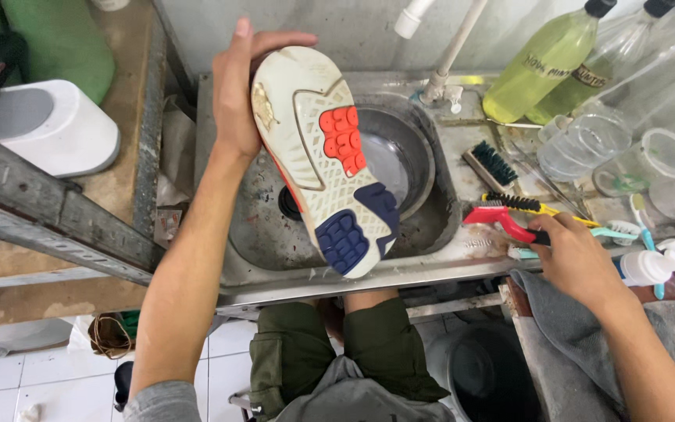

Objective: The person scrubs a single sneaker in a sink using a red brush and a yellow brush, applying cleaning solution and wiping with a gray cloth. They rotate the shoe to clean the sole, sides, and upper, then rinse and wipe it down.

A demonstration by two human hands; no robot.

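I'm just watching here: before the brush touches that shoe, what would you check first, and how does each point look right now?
1. Shoe firmly held: ok, the left hand grips its toe end, sole turned up.
2. Shoe over the sink: ok, it hangs above the basin and the metal bowl.
3. Brush picked up: not ok, the right hand only rests on the handle of the red brush, which lies on the counter.
4. Dirt located: ok, a brown stain shows near the toe of the sole.
5. Water ready: cannot tell, no water runs from the tap.
6. Soap at hand: cannot tell, the bottle of yellow liquid may be soap.
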